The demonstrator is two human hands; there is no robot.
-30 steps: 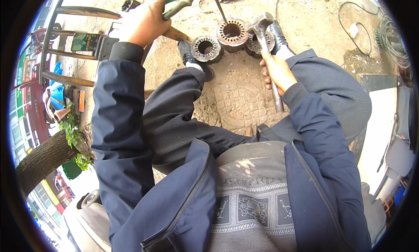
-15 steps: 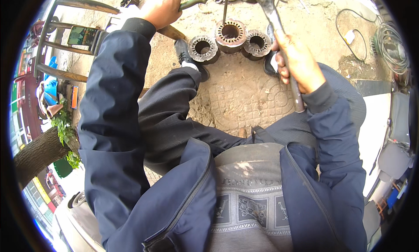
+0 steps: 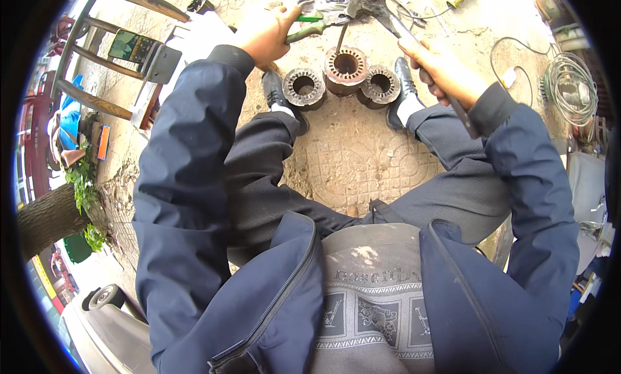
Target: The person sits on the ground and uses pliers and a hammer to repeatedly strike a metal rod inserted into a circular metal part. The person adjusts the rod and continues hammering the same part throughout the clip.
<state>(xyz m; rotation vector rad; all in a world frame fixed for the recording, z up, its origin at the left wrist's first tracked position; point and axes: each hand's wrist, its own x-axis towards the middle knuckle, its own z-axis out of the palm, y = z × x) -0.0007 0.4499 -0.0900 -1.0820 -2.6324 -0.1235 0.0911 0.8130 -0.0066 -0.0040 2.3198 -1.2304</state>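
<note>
Shoes [image 3: 274,89] flanking slotted cylinders [image 3: 348,85], wire coil [image 3: 577,92] at right

outdoor streetside work spot, worn paving [image 3: 359,164], tree trunk [image 3: 48,220], parked car [image 3: 119,335], coiled cable [image 3: 572,92]

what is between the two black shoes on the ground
In the head view, three slotted metal cylinders stand between the left shoe and the right shoe; the middle one, more reddish, sits slightly farther forward.
</note>
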